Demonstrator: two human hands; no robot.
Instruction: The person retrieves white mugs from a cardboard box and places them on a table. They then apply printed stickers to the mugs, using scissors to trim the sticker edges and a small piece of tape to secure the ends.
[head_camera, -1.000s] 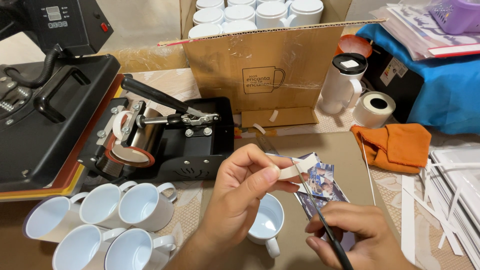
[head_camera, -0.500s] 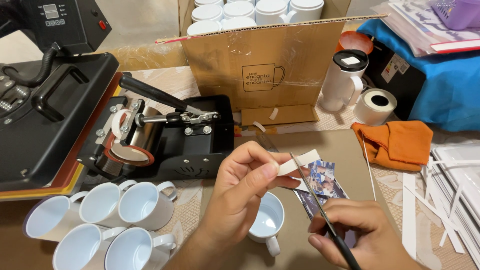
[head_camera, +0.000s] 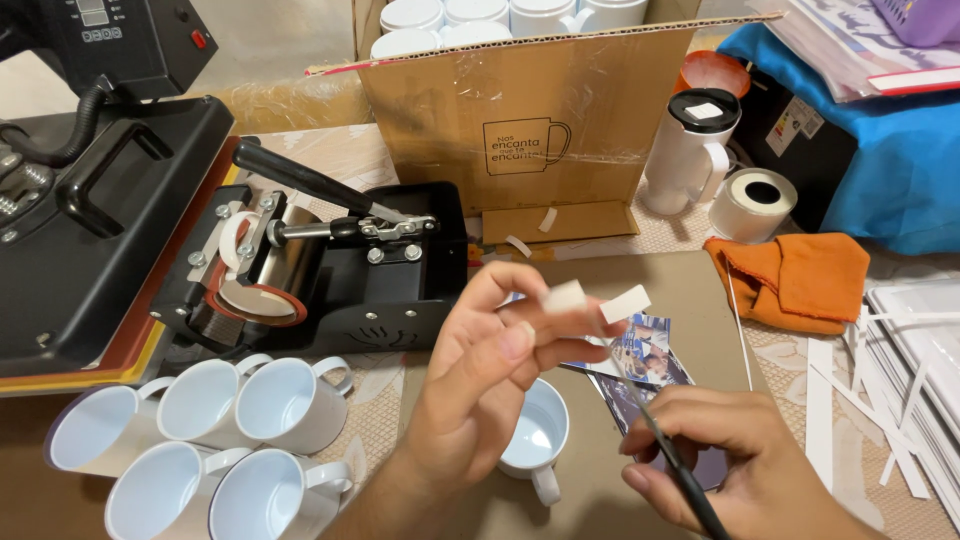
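Evidently the step in hand was cutting or freeing a short strip of tape (head_camera: 600, 302), which sat just right of the frame's centre, pinched at one end by the fingers (head_camera: 520, 335) of the left hand (head_camera: 480, 385) and held up in the air above the tabletop (head_camera: 700, 290). The right hand (head_camera: 735, 455), at lower right, was closed around a thin dark tool (head_camera: 670, 460), scissors or a blade by the look of it, though I could not tell which; its tip rose toward the strip. Directly beneath lay a printed photo sheet (head_camera: 650, 355), and just left of it a white mug (head_camera: 535, 435) stood open end up.

Outward from there, a black mug press (head_camera: 340, 270) with a lever sat at centre left, five more white mugs (head_camera: 200, 440) clustered at lower left, a cardboard box (head_camera: 520, 130) of mugs stood at the top, and a tape roll (head_camera: 752, 203) and orange cloth (head_camera: 795, 280) lay at right.

Judging by this, the next move called for a steady pinch while the strip was pressed onto the sheet's edge without creasing.
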